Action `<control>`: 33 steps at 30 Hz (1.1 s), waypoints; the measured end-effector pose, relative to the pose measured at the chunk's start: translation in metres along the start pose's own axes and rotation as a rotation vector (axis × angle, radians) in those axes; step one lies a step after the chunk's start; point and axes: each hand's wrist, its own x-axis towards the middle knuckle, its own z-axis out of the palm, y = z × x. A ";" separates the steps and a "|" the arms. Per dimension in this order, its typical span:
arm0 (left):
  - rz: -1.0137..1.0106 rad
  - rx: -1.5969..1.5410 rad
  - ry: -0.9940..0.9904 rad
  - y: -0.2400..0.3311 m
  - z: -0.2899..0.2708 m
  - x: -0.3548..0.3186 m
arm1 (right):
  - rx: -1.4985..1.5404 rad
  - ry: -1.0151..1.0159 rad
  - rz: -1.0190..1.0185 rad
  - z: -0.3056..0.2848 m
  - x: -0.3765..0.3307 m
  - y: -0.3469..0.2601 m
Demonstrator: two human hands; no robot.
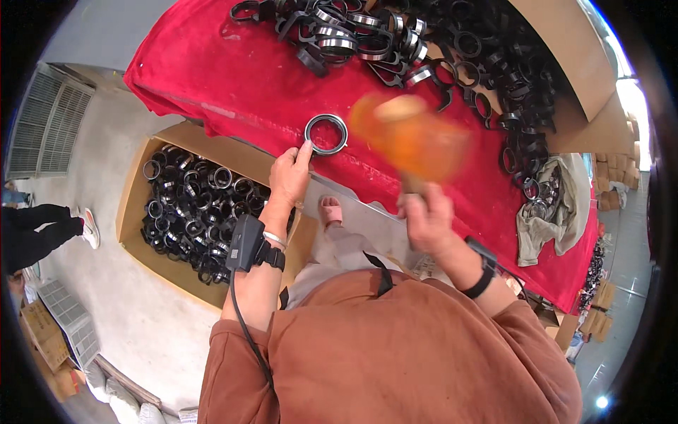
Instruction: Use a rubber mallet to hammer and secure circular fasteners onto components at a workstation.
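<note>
Two hands: left fingers [302,152] touch ring [326,133]; right fingers [417,205] grip mallet [413,134].

Left hand [289,177] stretched forward, fingers extended, wrist strapped, right hand [427,219] raised, fist closed, forearm bent

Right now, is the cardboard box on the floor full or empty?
Fairly full: the open cardboard box holds a heap of black rings covering its bottom.

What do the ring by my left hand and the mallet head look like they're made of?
The ring looks like metal: a bright silvery rim with a dark inner band. The mallet head in the right hand is blurred orange, perhaps rubber or plastic; the blur leaves it open.
</note>
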 end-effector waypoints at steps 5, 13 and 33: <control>-0.057 0.117 -0.072 0.003 -0.001 0.005 | -0.169 -0.211 0.214 0.005 0.008 -0.005; -0.277 -0.293 -0.151 0.016 -0.008 -0.008 | 0.117 0.049 -0.116 0.013 0.077 -0.058; -0.142 0.039 -0.155 0.016 0.006 -0.005 | -0.031 -0.179 0.431 0.013 0.064 -0.002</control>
